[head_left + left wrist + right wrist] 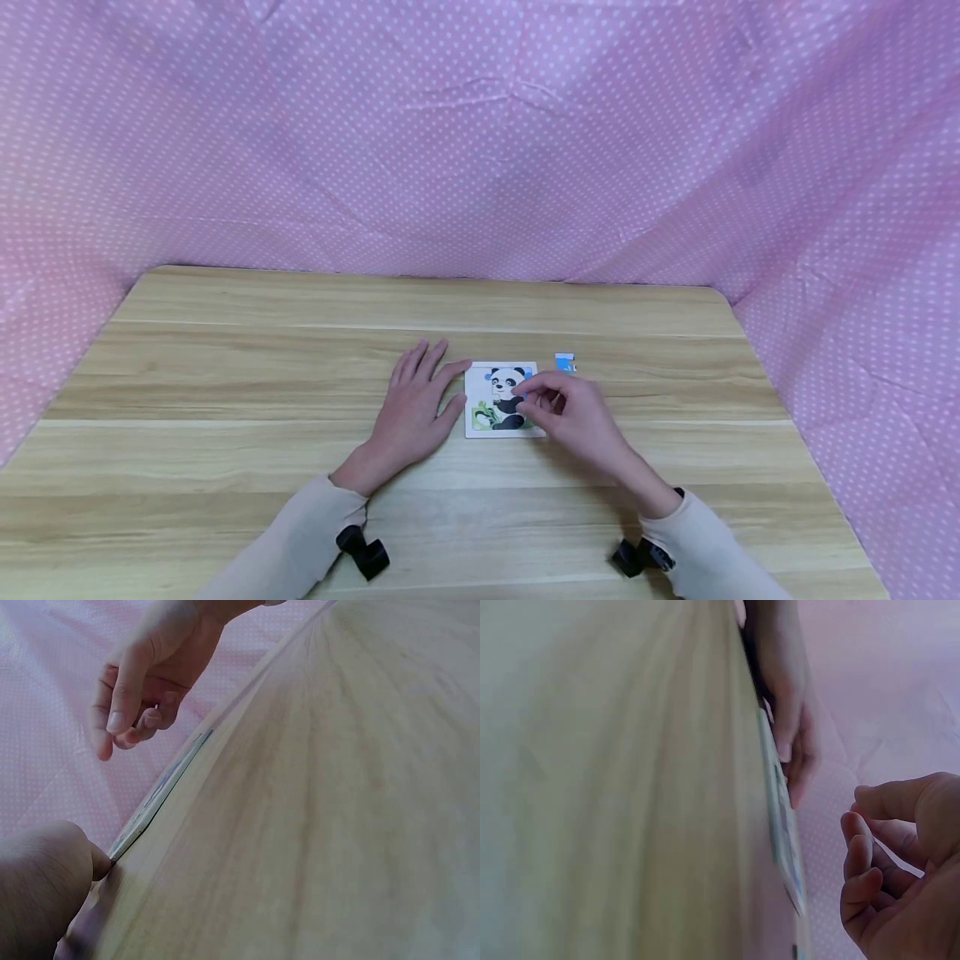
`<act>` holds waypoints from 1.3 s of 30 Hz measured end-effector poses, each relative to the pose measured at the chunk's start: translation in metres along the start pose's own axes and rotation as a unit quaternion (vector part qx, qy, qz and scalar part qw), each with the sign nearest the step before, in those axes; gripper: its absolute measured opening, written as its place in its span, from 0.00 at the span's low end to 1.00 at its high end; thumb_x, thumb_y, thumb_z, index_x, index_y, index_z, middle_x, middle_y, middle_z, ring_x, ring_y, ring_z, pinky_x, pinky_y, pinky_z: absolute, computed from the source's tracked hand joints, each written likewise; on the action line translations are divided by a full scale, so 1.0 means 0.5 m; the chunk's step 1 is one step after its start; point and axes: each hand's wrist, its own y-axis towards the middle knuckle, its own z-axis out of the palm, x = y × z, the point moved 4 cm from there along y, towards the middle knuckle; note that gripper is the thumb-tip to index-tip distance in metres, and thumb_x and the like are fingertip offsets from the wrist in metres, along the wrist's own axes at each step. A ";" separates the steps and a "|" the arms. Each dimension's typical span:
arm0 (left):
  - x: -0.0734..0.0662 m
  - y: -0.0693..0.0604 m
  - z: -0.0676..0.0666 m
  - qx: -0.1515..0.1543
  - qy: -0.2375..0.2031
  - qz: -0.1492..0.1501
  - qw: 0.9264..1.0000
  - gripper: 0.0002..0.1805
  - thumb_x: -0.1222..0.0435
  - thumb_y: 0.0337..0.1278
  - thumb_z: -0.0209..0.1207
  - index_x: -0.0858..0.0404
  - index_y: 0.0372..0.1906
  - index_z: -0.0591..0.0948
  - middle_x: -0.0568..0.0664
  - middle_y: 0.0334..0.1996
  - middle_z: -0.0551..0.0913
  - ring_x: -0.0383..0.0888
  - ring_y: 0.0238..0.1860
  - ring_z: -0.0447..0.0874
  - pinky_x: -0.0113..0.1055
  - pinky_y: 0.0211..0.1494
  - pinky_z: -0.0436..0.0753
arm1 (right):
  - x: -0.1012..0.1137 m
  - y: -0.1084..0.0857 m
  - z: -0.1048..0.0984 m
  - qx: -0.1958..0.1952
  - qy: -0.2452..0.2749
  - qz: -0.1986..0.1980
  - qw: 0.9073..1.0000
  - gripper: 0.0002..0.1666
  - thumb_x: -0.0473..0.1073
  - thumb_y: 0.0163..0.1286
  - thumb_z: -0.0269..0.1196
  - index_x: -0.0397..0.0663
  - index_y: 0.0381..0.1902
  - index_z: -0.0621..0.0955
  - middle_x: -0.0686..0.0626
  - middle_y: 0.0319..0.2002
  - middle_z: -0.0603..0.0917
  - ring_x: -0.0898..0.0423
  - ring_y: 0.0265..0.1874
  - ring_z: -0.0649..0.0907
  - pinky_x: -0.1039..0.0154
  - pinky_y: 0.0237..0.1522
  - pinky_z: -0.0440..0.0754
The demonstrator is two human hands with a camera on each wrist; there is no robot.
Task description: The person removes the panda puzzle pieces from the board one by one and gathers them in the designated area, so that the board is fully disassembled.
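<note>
A white square panda puzzle board [476,392] lies on the wooden table, its picture showing a panda with green bamboo. My left hand [411,408] rests on the table to the left, fingers spread, with thumb and index finger touching the board's left edge. Over the board's right side hovers my right hand [576,417], its fingers loosely curled. In the right wrist view nothing shows between that hand's thumb and fingers [859,825]; it is apart from the board. A small blue and white puzzle piece [564,361] lies just beyond the board's upper right corner.
The pale wooden table [225,375] has rounded far corners. A pink cloth with white dots [480,167] hangs behind it and at both sides. Black wrist devices sit at both sleeves, one at the left cuff [363,552] and one at the right [641,557].
</note>
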 end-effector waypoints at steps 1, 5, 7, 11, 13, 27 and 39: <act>0.000 0.000 0.000 0.000 0.000 0.000 1.000 0.26 0.55 0.79 0.60 0.56 0.75 0.81 0.65 0.84 0.66 0.69 0.88 0.51 0.66 0.89 0.47 | 0.000 0.000 0.006 0.007 -0.001 -0.002 1.000 0.10 0.31 0.71 0.76 0.46 0.47 0.93 0.55 0.33 0.86 0.58 0.29 0.79 0.68 0.31 0.78; 0.001 0.000 0.002 0.000 0.003 0.001 1.000 0.27 0.55 0.78 0.61 0.55 0.76 0.81 0.65 0.84 0.66 0.69 0.88 0.51 0.66 0.89 0.47 | 0.004 0.004 0.025 0.026 0.005 -0.007 1.000 0.11 0.30 0.70 0.76 0.46 0.47 0.93 0.55 0.33 0.87 0.58 0.29 0.79 0.68 0.31 0.79; 0.001 -0.001 0.002 0.001 0.003 -0.001 1.000 0.26 0.55 0.79 0.61 0.55 0.76 0.81 0.65 0.84 0.66 0.69 0.88 0.51 0.66 0.89 0.47 | 0.008 0.006 0.032 0.029 0.007 -0.010 1.000 0.10 0.30 0.70 0.76 0.45 0.47 0.93 0.55 0.33 0.87 0.59 0.29 0.80 0.68 0.32 0.79; 0.001 -0.001 0.002 -0.003 0.004 0.004 1.000 0.26 0.55 0.78 0.61 0.55 0.75 0.81 0.66 0.84 0.67 0.69 0.87 0.52 0.66 0.89 0.48 | 0.018 0.013 0.043 0.031 0.006 -0.013 0.999 0.10 0.31 0.70 0.76 0.44 0.48 0.93 0.56 0.33 0.87 0.60 0.29 0.80 0.68 0.32 0.79; 0.001 -0.001 0.001 -0.007 0.004 0.008 1.000 0.26 0.55 0.78 0.61 0.56 0.75 0.81 0.66 0.83 0.67 0.70 0.87 0.53 0.67 0.88 0.48 | 0.021 0.016 0.047 0.033 0.004 -0.012 0.999 0.10 0.32 0.71 0.76 0.44 0.49 0.93 0.56 0.33 0.87 0.61 0.29 0.80 0.69 0.32 0.79; -0.001 -0.001 0.001 -0.009 0.003 0.012 1.000 0.26 0.56 0.78 0.61 0.57 0.75 0.81 0.67 0.83 0.67 0.71 0.87 0.53 0.68 0.88 0.49 | 0.011 0.038 0.069 0.043 -0.009 -0.012 0.999 0.09 0.32 0.70 0.77 0.43 0.47 0.92 0.57 0.31 0.88 0.64 0.28 0.80 0.70 0.31 0.78; 0.000 -0.001 0.002 -0.011 0.002 0.011 1.000 0.26 0.56 0.78 0.61 0.57 0.75 0.82 0.67 0.83 0.67 0.71 0.87 0.53 0.68 0.88 0.49 | 0.003 0.043 0.078 0.048 -0.018 -0.011 0.999 0.09 0.33 0.70 0.77 0.45 0.46 0.92 0.58 0.30 0.87 0.65 0.27 0.80 0.70 0.32 0.78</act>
